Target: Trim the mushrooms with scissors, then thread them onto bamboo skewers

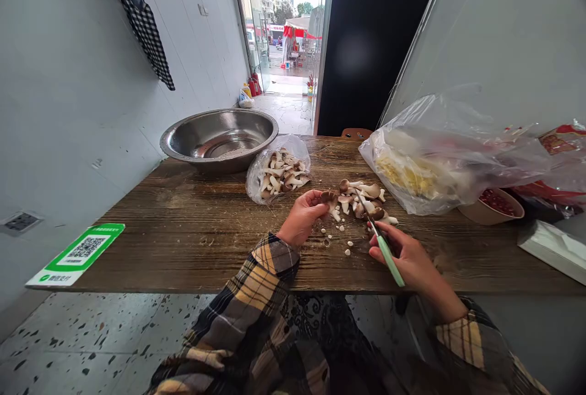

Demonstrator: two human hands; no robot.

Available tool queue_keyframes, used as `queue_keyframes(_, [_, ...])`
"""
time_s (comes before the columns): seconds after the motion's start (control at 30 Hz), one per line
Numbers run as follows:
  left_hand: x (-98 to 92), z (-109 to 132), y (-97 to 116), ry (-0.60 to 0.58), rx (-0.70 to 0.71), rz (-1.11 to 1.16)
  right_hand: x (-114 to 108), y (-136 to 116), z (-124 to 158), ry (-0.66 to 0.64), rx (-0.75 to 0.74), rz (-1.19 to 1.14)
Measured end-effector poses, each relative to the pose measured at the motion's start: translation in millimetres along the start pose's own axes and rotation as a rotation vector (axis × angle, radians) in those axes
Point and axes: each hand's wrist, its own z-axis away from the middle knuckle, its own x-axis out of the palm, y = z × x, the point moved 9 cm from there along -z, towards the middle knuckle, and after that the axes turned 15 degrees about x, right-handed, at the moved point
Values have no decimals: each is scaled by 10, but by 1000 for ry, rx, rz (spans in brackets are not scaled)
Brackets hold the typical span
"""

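My left hand (300,219) pinches a brown-capped mushroom (328,198) between thumb and fingers, just above the wooden table (192,224). In my right hand (409,256) is a knife (387,254) with a pale green handle; its narrow blade points away from me, over a loose heap of mushrooms (373,191). The blade is apart from the mushroom in my left hand. Small white cut stem ends (348,253) are scattered between my hands. Behind my left hand, a clear plastic bag (256,182) lies open, filled with more mushrooms.
A wide steel basin (176,149) stands at the back left. To the right are a plastic bag with yellow contents (407,175), a tub of red pieces (489,215) and a white packet (552,248). A green QR-code sign (80,254) lies at the left edge.
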Motion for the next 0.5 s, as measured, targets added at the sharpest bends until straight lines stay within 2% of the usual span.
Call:
queue_keyframes(0.23, [45, 8, -11, -47, 25, -40, 23, -140, -191, 63, 13, -441])
queue_keyframes(0.5, [160, 43, 96, -120, 58, -153, 470, -419, -556, -68, 4, -623])
